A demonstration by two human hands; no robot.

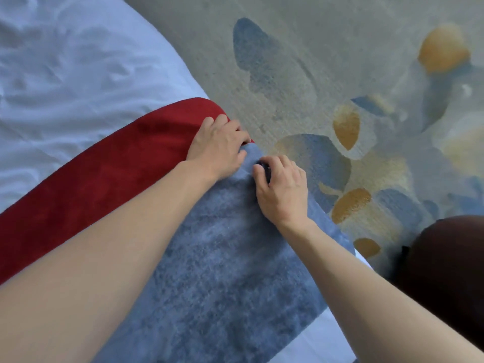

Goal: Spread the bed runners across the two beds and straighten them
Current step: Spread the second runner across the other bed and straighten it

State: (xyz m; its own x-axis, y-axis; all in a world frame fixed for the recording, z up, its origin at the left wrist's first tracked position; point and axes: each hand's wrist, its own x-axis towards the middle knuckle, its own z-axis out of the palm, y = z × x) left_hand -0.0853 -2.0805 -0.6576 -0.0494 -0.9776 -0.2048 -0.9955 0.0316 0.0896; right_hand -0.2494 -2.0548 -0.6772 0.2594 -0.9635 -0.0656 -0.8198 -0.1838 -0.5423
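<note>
A bed runner lies across the white bed (65, 74), with a red band (86, 179) and a grey-blue band (230, 271) side by side. It reaches the bed's edge by the carpet. My left hand (218, 146) presses on the runner's end where red meets grey-blue, fingers curled over the edge. My right hand (282, 189) sits just beside it on the grey-blue band, fingers closed around a small dark thing at the fabric's edge. What that dark thing is I cannot tell. Both forearms stretch over the runner.
Patterned carpet (301, 74) with blue and orange shapes runs along the bed's right side. A dark brown rounded shape (445, 258) shows at the lower right, close to my right arm. The white sheet is wrinkled at the upper left.
</note>
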